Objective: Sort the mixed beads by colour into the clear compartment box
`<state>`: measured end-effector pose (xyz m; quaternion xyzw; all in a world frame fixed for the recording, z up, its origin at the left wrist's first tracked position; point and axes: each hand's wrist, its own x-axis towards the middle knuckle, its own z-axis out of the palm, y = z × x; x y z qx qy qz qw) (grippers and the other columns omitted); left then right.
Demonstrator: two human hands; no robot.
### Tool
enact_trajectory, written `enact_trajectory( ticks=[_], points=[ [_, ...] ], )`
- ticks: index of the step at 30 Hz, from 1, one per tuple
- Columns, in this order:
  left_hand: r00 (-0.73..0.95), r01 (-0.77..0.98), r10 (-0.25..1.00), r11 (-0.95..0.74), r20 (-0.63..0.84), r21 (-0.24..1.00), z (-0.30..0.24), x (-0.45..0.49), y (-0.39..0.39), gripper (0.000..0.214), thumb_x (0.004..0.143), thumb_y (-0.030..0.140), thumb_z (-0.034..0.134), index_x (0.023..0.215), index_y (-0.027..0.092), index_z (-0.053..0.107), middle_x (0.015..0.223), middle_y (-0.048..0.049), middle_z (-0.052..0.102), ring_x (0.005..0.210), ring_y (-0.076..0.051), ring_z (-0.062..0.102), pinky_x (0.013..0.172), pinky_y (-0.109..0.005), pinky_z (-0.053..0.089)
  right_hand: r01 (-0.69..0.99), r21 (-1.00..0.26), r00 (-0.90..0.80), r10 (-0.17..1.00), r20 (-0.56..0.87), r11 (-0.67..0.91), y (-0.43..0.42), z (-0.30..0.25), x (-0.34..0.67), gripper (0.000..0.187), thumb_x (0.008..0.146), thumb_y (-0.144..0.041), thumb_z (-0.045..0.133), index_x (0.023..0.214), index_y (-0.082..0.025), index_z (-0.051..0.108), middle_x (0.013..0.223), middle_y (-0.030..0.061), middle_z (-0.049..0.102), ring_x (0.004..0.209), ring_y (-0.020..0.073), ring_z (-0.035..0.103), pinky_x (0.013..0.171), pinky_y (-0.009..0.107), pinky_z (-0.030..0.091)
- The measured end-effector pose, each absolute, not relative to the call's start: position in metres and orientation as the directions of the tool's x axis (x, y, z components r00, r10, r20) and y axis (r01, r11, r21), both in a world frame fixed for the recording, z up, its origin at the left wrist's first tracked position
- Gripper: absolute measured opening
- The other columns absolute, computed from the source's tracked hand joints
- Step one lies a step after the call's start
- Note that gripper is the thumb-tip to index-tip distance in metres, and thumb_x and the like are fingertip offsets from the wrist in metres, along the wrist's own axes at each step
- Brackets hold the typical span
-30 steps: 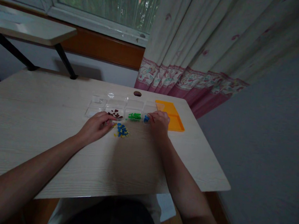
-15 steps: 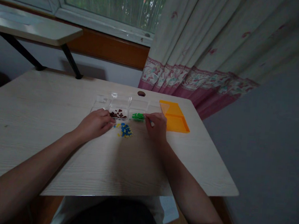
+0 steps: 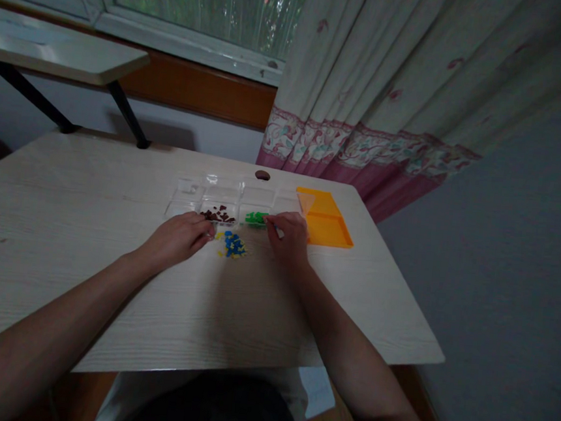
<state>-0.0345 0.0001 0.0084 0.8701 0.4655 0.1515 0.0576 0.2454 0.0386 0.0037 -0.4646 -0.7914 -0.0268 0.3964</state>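
A clear plastic compartment box [image 3: 240, 197] lies on the table, with dark brown pieces [image 3: 220, 216] in one front compartment and bright green pieces [image 3: 256, 217] in another. In front of it, on the tabletop, is a small heap of blue and yellow pieces [image 3: 233, 245]. My left hand [image 3: 180, 236] rests at the box's front left, fingers drawn together beside the heap; what they hold, if anything, is hidden. Thumb and forefinger of my right hand [image 3: 288, 237] pinch at the edge of the green compartment. Whatever is between them is too small to make out.
An orange tray [image 3: 329, 221] lies at the right end of the box, partly under its clear edge. Behind the box is a round hole [image 3: 262, 175] in the table. A raised shelf [image 3: 63, 54] on black legs stands at the back left. A curtain [image 3: 366, 133] hangs behind.
The whole view has shifted slightly. My left fingertips have closed in at the heap's left edge, where a blue piece showed before. My right hand keeps its pinch by the green pieces.
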Motion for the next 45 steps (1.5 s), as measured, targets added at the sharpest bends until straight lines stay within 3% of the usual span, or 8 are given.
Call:
enact_trajectory(
  ticks=[9, 14, 20, 24, 39, 42, 45],
  points=[
    [0.493, 0.783, 0.839, -0.544, 0.232, 0.303, 0.004, -0.03, -0.002, 0.019, 0.094, 0.028, 0.044, 0.093, 0.019, 0.06, 0.092, -0.0075, 0.063, 0.092, -0.023, 0.057, 0.08, -0.034, 0.046, 0.737, -0.329, -0.286, 0.713, 0.64, 0.591, 0.036, 0.006, 0.243, 0.016, 0.091, -0.026, 0.06, 0.093, -0.022, 0.076, 0.084, 0.0036, 0.072, 0.085, 0.0177, 0.061, 0.083, 0.033, 0.042],
    [0.473, 0.756, 0.856, -0.516, 0.209, 0.402, 0.004, -0.028, -0.002, 0.021, 0.095, 0.03, 0.043, 0.093, 0.019, 0.061, 0.092, -0.0069, 0.064, 0.092, -0.022, 0.059, 0.08, -0.033, 0.047, 0.723, -0.244, -0.393, 0.675, 0.624, 0.646, 0.033, 0.004, 0.24, 0.018, 0.092, -0.028, 0.058, 0.095, -0.022, 0.076, 0.086, 0.0044, 0.072, 0.088, 0.0182, 0.06, 0.088, 0.035, 0.041],
    [0.472, 0.778, 0.861, -0.507, 0.189, 0.37, 0.005, -0.033, -0.002, 0.024, 0.096, 0.034, 0.044, 0.102, 0.02, 0.062, 0.099, -0.007, 0.064, 0.096, -0.022, 0.06, 0.084, -0.034, 0.046, 0.717, -0.238, -0.443, 0.691, 0.571, 0.656, 0.031, 0.003, 0.239, 0.018, 0.092, -0.027, 0.058, 0.096, -0.023, 0.075, 0.088, 0.0043, 0.072, 0.09, 0.018, 0.059, 0.089, 0.035, 0.039],
    [0.474, 0.792, 0.864, -0.502, 0.169, 0.348, 0.004, -0.033, -0.002, 0.029, 0.093, 0.045, 0.05, 0.105, 0.021, 0.062, 0.092, -0.0058, 0.061, 0.09, -0.022, 0.059, 0.077, -0.032, 0.046, 0.708, -0.251, -0.45, 0.696, 0.56, 0.66, 0.032, 0.002, 0.239, 0.017, 0.092, -0.027, 0.059, 0.098, -0.024, 0.075, 0.09, 0.0041, 0.072, 0.092, 0.018, 0.059, 0.09, 0.034, 0.039],
    [0.489, 0.772, 0.846, -0.533, 0.213, 0.346, -0.003, -0.021, -0.004, 0.027, 0.098, 0.04, 0.041, 0.088, 0.018, 0.055, 0.09, -0.0075, 0.058, 0.087, -0.022, 0.057, 0.078, -0.035, 0.046, 0.707, -0.244, -0.456, 0.692, 0.56, 0.664, 0.033, 0.0, 0.24, 0.018, 0.092, -0.027, 0.058, 0.098, -0.024, 0.075, 0.089, 0.0039, 0.072, 0.092, 0.0181, 0.059, 0.09, 0.034, 0.039],
    [0.466, 0.748, 0.855, -0.518, 0.227, 0.415, 0.001, -0.018, -0.006, 0.028, 0.097, 0.04, 0.042, 0.086, 0.018, 0.055, 0.087, -0.0069, 0.059, 0.084, -0.021, 0.057, 0.076, -0.034, 0.046, 0.702, -0.241, -0.458, 0.684, 0.568, 0.67, 0.033, 0.0, 0.239, 0.018, 0.092, -0.027, 0.058, 0.097, -0.024, 0.075, 0.088, 0.0039, 0.072, 0.091, 0.0181, 0.059, 0.09, 0.034, 0.039],
    [0.371, 0.704, 0.907, -0.415, 0.2, 0.577, 0.008, -0.013, -0.011, 0.027, 0.095, 0.04, 0.045, 0.084, 0.017, 0.056, 0.077, -0.0036, 0.059, 0.072, -0.017, 0.056, 0.065, -0.028, 0.044, 0.701, -0.238, -0.466, 0.686, 0.559, 0.672, 0.03, 0.002, 0.237, 0.019, 0.093, -0.027, 0.057, 0.098, -0.024, 0.075, 0.088, 0.0041, 0.072, 0.091, 0.0181, 0.059, 0.09, 0.034, 0.039]
  ],
)
